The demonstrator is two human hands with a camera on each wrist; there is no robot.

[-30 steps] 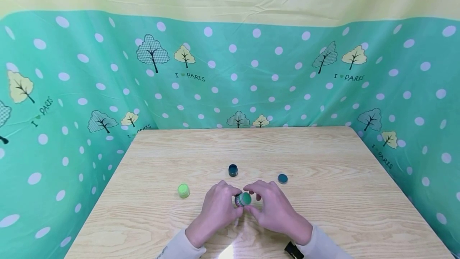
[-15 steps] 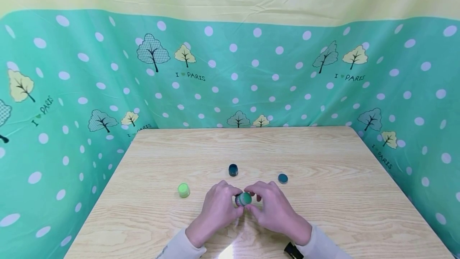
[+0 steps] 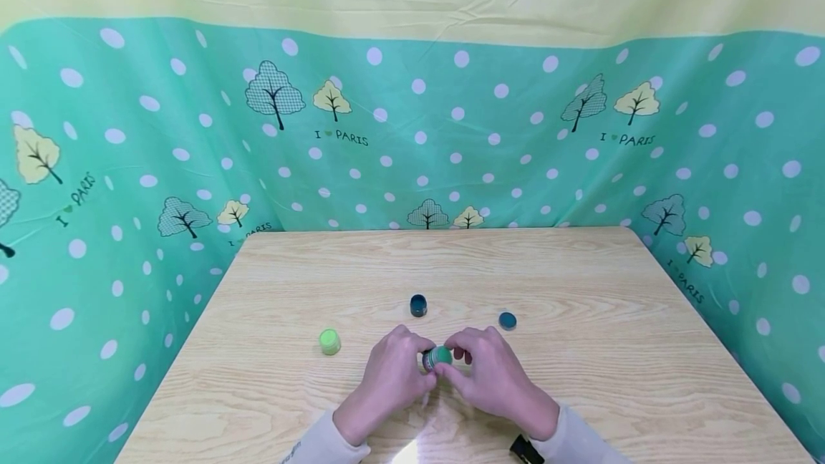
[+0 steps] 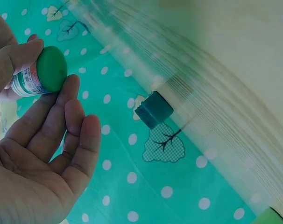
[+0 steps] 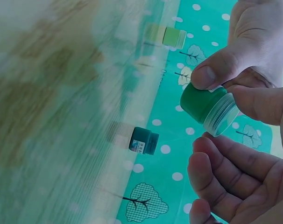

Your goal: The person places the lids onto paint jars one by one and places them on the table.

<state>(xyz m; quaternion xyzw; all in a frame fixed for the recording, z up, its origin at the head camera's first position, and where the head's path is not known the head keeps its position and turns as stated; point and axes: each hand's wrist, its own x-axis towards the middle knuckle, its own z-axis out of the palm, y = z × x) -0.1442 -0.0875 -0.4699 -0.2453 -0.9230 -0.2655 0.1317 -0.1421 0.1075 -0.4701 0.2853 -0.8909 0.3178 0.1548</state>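
Note:
A small paint jar [image 3: 440, 356] with green paint and a clear lid [image 5: 222, 115] is held off the table between the hands. My left hand [image 3: 394, 369] grips the jar's body, its thumb [image 5: 204, 77] lying along the green side. In the right wrist view, my right hand [image 5: 244, 182] has its thumb and a fingertip on opposite sides of the lid's rim, the other fingers loosely bent below. The left wrist view shows the jar's green base [image 4: 53, 69] and part of its printed label.
An uncovered dark teal jar [image 3: 418, 306] stands beyond the hands. Its likely lid, a teal disc [image 3: 507, 320], lies to the right. A light green jar [image 3: 329, 341] stands at left on the wooden table [image 3: 580, 271]. Dotted green cloth [image 3: 419, 113] surrounds the table.
My right fingers have shifted slightly on the lid, the forefinger moving a little right and down. The jar has tipped slightly to the right. The left hand has hardly moved.

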